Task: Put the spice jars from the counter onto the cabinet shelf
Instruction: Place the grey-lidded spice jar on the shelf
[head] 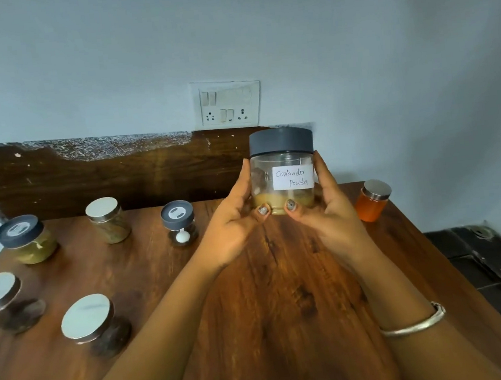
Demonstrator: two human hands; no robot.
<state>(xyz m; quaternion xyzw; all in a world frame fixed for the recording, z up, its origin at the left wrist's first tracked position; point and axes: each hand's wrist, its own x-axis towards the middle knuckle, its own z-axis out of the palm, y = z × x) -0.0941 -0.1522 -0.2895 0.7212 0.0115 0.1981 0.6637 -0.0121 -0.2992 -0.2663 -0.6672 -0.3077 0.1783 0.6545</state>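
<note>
I hold a clear jar (282,168) with a grey lid and a white label reading "Coriander Powder" upright above the wooden counter (285,294). My left hand (233,219) grips its left side and my right hand (328,209) grips its right side, thumbs under the base. On the counter stand other spice jars: a grey-lidded one (27,239) with greenish powder, a steel-lidded one (108,220), a small grey-lidded one (180,222), two dark steel-lidded jars (95,323) (3,302) at the front left, and an orange jar (372,200) at the right. No cabinet shelf is in view.
A white switch and socket plate (226,104) sits on the wall behind the counter. A dark wooden backboard (102,177) runs along the counter's rear. Dark floor tiles (492,263) lie beyond the counter's right edge.
</note>
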